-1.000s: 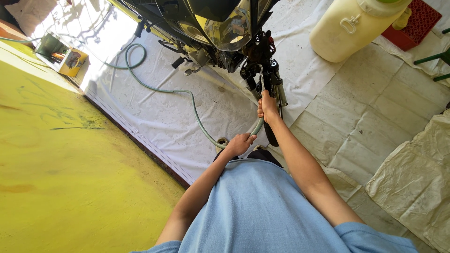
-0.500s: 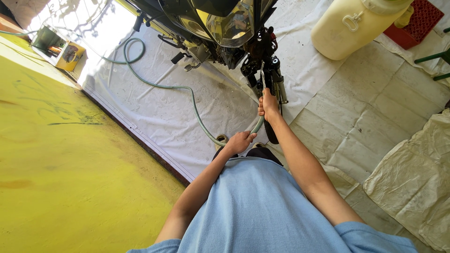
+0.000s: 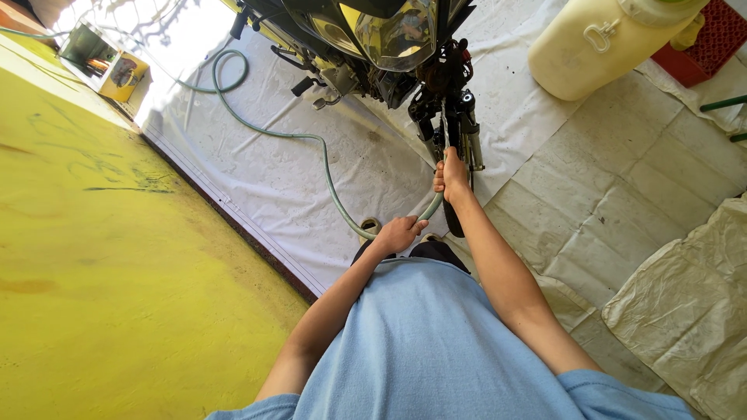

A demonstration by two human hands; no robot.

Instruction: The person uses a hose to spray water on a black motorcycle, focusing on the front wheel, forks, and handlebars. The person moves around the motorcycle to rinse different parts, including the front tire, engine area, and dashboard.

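Note:
A motorcycle (image 3: 373,39) stands in front of me on white sheeting, its headlight and black front forks facing me. A green hose (image 3: 311,140) snakes over the sheeting from the far left to my hands. My left hand (image 3: 398,233) grips the hose low down, near my waist. My right hand (image 3: 453,175) is closed around the hose's upper end, held against the front wheel and fork area (image 3: 459,132). The nozzle itself is hidden inside my fist.
A yellow wall (image 3: 93,272) runs along the left. A large cream plastic jerrycan (image 3: 607,47) stands at the upper right beside a red crate (image 3: 712,43). A yellow box (image 3: 120,74) sits far left. Crumpled sacking (image 3: 685,311) covers the floor at right.
The view has shifted slightly; both hands keep their grip on the hose, with the right hand staying at the front wheel.

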